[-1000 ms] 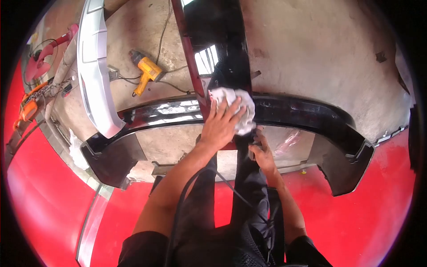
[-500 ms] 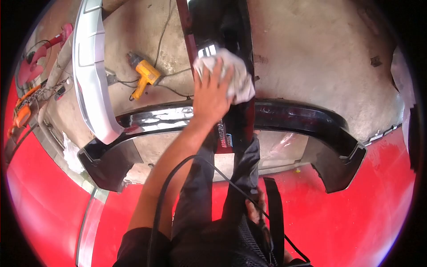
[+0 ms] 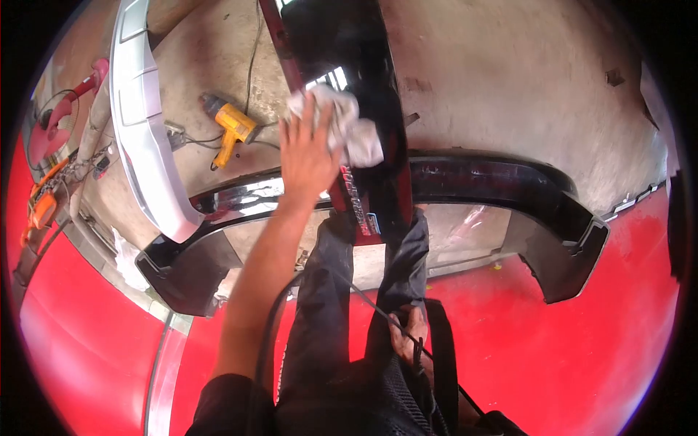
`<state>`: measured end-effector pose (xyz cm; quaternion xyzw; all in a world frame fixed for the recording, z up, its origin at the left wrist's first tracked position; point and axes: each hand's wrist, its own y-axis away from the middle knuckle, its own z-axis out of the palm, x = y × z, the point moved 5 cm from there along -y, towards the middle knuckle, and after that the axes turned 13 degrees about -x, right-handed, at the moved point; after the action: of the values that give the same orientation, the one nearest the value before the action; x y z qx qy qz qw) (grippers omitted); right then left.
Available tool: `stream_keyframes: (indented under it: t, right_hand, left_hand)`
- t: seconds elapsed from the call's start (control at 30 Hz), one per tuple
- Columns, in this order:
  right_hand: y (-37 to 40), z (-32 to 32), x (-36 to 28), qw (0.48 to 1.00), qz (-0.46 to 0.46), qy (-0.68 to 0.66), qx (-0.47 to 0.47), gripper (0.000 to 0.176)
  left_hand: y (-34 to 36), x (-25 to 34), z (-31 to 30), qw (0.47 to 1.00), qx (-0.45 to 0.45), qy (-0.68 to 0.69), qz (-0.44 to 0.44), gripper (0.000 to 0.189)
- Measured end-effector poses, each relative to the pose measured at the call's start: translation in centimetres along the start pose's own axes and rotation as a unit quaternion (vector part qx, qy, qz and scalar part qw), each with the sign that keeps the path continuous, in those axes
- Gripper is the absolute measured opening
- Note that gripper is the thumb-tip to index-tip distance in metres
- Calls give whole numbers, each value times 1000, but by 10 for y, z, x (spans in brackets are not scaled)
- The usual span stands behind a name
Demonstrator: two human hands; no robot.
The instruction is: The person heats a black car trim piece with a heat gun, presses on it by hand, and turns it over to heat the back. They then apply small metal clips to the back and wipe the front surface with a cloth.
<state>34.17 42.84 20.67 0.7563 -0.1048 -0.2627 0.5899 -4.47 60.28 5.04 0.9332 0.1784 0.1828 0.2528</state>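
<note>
Panel: the glossy black panel (image 3: 363,73) runs lengthwise from just short of 12 o'clock to just short of 6; near end between the knees, lettering along it.
Cloth: crumpled whitish cloth (image 3: 354,134) on the panel's face, partly over its 9 o'clock edge.
Left hand: the left hand (image 3: 309,156) lies flat on the cloth, fingers extended toward 12, grip open, not closed round it.
Right hand: the right hand (image 3: 411,327) at the thigh, 5 o'clock; grip partly hidden, opening and hold cannot be told.
Crossing: curved black bumper (image 3: 480,178) passes beneath the panel, ends toward 8 and 4.
10 o'clock: yellow power tool (image 3: 234,125), nose toward 10; beyond, silver bumper piece (image 3: 138,109), long and bowed.
In the way: thin black cord (image 3: 371,304) across the legs, 6 o'clock.
Surfaces: stained, matte grey-brown floor (image 3: 494,94); smooth red surface (image 3: 509,349) nearer.
</note>
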Motion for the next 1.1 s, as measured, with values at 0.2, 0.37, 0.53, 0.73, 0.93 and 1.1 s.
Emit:
stream_keyframes:
  t: [0.2, 0.37, 0.53, 0.73, 0.93, 1.1]
  right_hand:
    - [2, -6, -55, 996, 48, 59, -50, 52]
    - [6, -4, -41, 979, -2, -205, -3, 49]
    - [19, 26, -15, 794, -281, 521, 137, 46]
    - [-4, -2, -14, 999, -17, 2, 46, 45]
    - [-3, -3, -9, 997, 4, -24, 68, 45]
    - [0, -8, -14, 996, 12, -64, 68, 45]
  left_hand:
    - [-120, -8, -70, 983, 180, -33, 1, 69]
    - [-123, 10, -66, 979, 192, -62, -16, 70]
    - [-19, 57, -3, 998, 29, -28, 53, 87]
    - [105, 96, 89, 977, -163, 2, 135, 92]
    - [59, 70, 55, 981, -130, -112, 92, 78]
    - [-51, 29, -25, 991, 36, -117, 51, 79]
